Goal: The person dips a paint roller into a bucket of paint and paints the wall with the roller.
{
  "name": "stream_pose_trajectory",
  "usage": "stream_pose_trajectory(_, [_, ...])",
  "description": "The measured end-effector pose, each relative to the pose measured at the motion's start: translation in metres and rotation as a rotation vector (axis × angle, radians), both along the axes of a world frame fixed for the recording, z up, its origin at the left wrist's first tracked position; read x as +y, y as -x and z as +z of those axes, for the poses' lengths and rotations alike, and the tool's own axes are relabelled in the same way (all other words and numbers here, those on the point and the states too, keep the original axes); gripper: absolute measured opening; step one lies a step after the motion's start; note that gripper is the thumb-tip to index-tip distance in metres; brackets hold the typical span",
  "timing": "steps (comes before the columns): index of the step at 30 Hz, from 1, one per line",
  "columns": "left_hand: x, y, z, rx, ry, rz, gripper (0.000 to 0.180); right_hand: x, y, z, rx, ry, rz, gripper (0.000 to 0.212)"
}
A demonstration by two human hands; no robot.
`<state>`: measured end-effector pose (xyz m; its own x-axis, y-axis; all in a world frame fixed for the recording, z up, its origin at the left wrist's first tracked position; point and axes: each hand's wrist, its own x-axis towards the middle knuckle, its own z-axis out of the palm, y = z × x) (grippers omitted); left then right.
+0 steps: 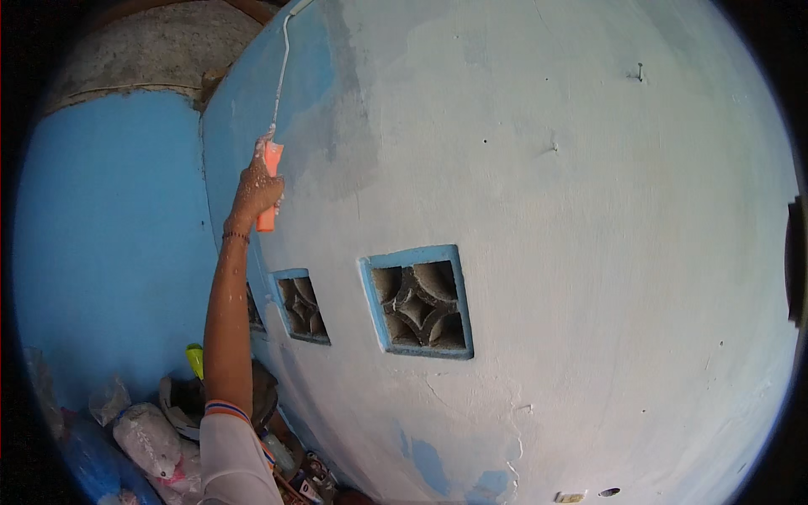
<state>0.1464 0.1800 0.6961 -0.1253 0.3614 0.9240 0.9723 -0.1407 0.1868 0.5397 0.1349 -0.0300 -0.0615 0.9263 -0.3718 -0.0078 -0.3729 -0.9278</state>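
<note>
My left hand point(256, 187) is raised at the upper left, its fingers wrapped round the orange handle of a paint roller point(266, 220). White specks dot the hand and forearm. From the handle a thin, paint-coated metal rod point(283, 76) runs upward to the roller's white head point(299, 7), which is partly cut off by the top edge. The wall point(572, 219) beside it is coated whitish over blue, with bluer and greyer patches near the roller. My right hand is out of view.
Two blue-framed vent openings point(459, 303) point(326, 337) pierce the wall. Nails point(640, 74) stick out at the upper right. A plain blue wall point(109, 244) meets it at the left corner. Stuffed plastic bags point(147, 438) and clutter lie at the lower left.
</note>
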Motion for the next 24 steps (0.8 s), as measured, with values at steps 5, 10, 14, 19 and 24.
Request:
stream_pose_trajectory(5, [0.05,0.005,-0.156,0.055,0.017,0.106,0.07,-0.031,-0.004,-0.009,0.026,0.044,-0.03,0.041])
stream_pose_trajectory(10, [-0.029,-0.055,-0.389,0.0,0.187,0.023,0.058,-0.017,0.004,-0.004,0.072,0.005,0.004,0.041])
stream_pose_trajectory(14, [-0.035,-0.067,-0.399,-0.308,0.279,-0.145,0.063,-0.016,0.008,0.021,-0.014,0.0,-0.018,0.043])
stream_pose_trajectory(19, [0.033,0.001,-0.212,0.063,-0.083,0.094,0.059,0.0,0.001,-0.018,-0.124,0.057,-0.037,0.037])
stream_pose_trajectory(24, [0.024,0.026,-0.018,0.247,-0.267,0.06,0.058,0.013,0.007,-0.014,-0.131,0.077,0.019,0.035])
